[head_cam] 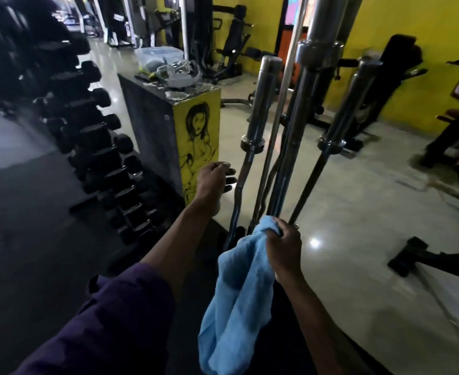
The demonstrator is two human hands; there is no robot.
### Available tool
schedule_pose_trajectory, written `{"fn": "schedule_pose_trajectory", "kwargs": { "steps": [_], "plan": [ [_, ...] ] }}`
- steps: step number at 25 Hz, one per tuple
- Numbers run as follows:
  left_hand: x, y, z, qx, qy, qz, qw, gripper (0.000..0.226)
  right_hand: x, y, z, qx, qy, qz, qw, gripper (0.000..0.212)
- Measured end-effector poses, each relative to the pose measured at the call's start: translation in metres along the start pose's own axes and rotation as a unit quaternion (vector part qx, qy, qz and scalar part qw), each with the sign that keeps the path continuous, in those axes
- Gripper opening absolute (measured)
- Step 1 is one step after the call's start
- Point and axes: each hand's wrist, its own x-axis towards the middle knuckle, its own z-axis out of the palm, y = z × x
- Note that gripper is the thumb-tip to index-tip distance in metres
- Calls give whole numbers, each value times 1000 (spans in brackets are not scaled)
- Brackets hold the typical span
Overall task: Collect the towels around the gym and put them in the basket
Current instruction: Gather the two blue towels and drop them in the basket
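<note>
Right hand [284,246] grips light blue towel [236,296] by bunched top, cloth hanging down, right beside upright barbells [290,147]. Left hand [213,180] reaches forward, fingers loosely spread, holding nothing, near yellow painted pillar [198,136]. Dumbbell rack [93,136] left.

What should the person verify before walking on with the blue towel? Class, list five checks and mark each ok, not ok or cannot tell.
1. Blue towel held firmly: ok, the right hand grips its bunched top.
2. Left hand free for another towel: ok, open and holding nothing.
3. Towel clear of the upright barbells: cannot tell, its top sits right at the bars.
4. Basket in sight: not ok, none shows.
5. Next towel located: cannot tell, the clutter on the yellow stand is blurred.
</note>
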Motion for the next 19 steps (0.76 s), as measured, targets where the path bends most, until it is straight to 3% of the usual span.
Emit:
{"fn": "schedule_pose_trajectory", "kwargs": {
  "steps": [4, 10, 19],
  "plan": [
    [-14, -15, -43, -11, 61, -12, 998, 14, -13, -6, 34, 29, -123, -42, 991, 29],
    [-32, -17, -143, -44, 166, -15, 985, 11, -33, -39, 99, 29, -228, -117, 966, 24],
    [-77, -7, -354, -81, 343, 12, 936, 10, -107, -100, 274, 54, -401, -151, 902, 35]
  ]
}}
